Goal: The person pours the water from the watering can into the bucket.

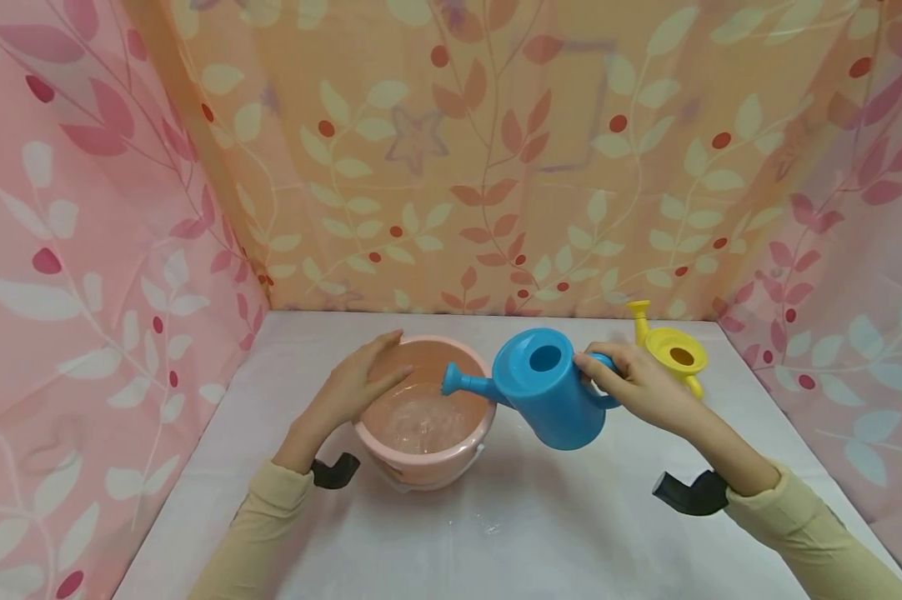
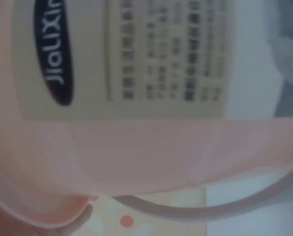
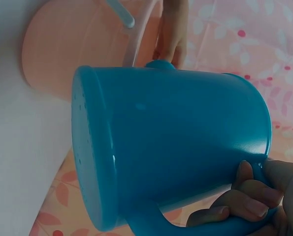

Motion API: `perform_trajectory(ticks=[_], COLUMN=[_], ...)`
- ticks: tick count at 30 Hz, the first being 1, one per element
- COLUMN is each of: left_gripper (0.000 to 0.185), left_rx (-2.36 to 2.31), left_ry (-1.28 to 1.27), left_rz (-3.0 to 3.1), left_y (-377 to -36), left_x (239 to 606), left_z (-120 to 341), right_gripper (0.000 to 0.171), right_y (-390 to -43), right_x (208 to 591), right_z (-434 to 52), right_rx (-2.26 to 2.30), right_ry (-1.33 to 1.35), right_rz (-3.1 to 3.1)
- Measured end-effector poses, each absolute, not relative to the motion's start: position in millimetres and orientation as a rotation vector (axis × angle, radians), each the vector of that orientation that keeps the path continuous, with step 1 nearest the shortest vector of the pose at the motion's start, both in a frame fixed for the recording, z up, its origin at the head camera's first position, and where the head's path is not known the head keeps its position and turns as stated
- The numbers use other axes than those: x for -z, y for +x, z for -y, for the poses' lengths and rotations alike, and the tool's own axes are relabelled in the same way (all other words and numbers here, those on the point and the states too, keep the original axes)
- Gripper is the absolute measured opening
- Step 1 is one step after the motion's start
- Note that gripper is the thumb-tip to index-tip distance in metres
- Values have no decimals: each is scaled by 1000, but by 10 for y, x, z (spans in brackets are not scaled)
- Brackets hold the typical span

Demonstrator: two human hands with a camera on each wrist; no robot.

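Note:
A pink bucket [image 1: 451,460] stands on the white table with water in it. My left hand [image 1: 361,382] rests on its left rim with fingers laid over the edge; the left wrist view shows only the bucket's wall [image 2: 136,157] and its label up close. My right hand [image 1: 634,385] grips the handle of a blue watering can [image 1: 548,387], held tilted above the table with its spout over the bucket's right rim. The right wrist view shows the can's body [image 3: 176,142] with my fingers [image 3: 244,201] curled round the handle, and the bucket [image 3: 72,49] beyond.
A yellow watering can [image 1: 672,350] stands on the table behind my right hand, near the back right corner. Leaf-patterned pink and orange cloth walls [image 1: 496,167] close in the table [image 1: 511,533] on three sides. Small drops lie on the table in front of the bucket.

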State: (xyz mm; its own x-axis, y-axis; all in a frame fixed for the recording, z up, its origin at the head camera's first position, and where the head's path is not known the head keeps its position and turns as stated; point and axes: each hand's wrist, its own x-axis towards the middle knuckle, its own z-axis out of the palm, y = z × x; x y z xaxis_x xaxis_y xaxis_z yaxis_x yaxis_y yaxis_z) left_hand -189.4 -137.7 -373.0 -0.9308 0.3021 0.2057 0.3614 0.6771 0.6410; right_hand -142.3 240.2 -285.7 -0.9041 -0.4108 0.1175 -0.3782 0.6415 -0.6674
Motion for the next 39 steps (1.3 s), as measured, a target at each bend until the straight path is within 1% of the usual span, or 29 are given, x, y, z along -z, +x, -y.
perform_trajectory(ticks=[8,18,39], left_gripper=[62,63,60], left_rx=[1197,1065,969], left_ry=[-680,-654,-663], left_rz=[2684,2775,2773], left_y=[-1963,-1961,-1964], left_x=[3736,3792,3782], left_z=[1250,1225,1189], right_gripper=[31,31,31], right_y=[-1427,-1417,-1409], right_x=[2867,2862,2835], right_z=[-2406,-2402,-2389], right_rx=[1138,1124,1090], right_ry=[-689,-677,-656], right_rz=[-2801,-2802,-2829])
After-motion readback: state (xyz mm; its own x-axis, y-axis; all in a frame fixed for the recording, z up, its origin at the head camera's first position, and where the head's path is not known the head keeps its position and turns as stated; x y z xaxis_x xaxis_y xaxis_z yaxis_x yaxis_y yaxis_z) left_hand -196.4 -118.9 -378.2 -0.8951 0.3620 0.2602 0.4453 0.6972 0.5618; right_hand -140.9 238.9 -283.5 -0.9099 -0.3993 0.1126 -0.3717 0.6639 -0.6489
